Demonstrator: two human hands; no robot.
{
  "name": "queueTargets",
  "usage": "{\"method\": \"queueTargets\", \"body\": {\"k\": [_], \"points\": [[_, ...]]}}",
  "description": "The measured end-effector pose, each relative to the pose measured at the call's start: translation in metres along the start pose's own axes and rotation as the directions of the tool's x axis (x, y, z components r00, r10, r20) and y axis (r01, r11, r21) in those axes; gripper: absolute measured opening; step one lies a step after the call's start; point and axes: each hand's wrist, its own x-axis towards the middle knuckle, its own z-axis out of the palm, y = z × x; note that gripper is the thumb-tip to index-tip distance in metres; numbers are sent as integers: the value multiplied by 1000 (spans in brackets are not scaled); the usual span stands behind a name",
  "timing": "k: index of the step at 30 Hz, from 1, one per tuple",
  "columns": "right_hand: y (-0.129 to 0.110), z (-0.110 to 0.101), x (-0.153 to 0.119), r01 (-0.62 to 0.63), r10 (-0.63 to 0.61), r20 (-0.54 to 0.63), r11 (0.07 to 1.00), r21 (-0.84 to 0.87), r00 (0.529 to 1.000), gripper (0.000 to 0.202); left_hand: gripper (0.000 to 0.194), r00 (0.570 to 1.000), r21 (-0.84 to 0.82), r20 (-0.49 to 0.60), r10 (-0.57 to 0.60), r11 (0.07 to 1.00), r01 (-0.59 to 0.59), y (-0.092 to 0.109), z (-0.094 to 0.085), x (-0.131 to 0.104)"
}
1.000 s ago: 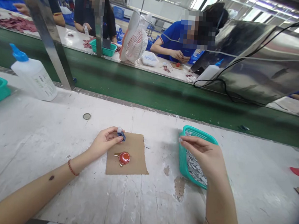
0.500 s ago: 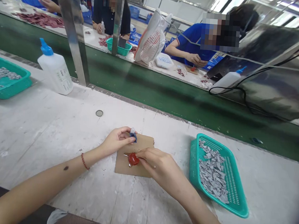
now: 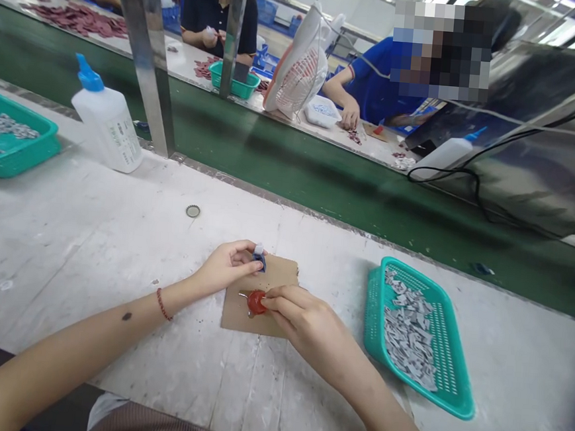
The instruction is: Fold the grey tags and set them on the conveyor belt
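Red disc point(image 3: 255, 302), prong point(image 3: 243, 294) leftward, right hand point(image 3: 306, 320) pinched against it, left hand point(image 3: 228, 265) pinching upright blue piece point(image 3: 260, 257)

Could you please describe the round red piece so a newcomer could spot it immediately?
On the white worktop lies a brown cardboard sheet. The red piece sits on it, by the right hand; its colour sets it apart from the blue item in the left hand.

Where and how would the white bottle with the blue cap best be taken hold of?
Probably around the broad body of the white bottle, below its blue cap, from the near side: it stands upright, the cap narrows to a tip, and a metal post rises beyond its right side.
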Motion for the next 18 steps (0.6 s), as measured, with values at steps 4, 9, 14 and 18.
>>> {"method": "queueTargets", "body": {"k": [4, 9, 14, 18], "points": [[0, -4, 0, 0, 1, -17, 999, 38, 1000, 23, 26, 1000, 3, -1, -7, 1000, 7, 3, 2, -1], [2, -1, 2, 12, -12, 1, 997, 71, 1000, 22, 26, 1000, 1, -9, -5, 1000, 5, 3, 2, -1], [3, -3, 3, 21, -18, -41, 996, 82, 999, 21, 25, 1000, 7, 4, 3, 1000, -3, 2, 1, -1], [2, -3, 4, 34, -30, -45, 996, 85, 999, 23, 26, 1000, -4, -3, 4, 1000, -4, 4, 2, -1]]}}
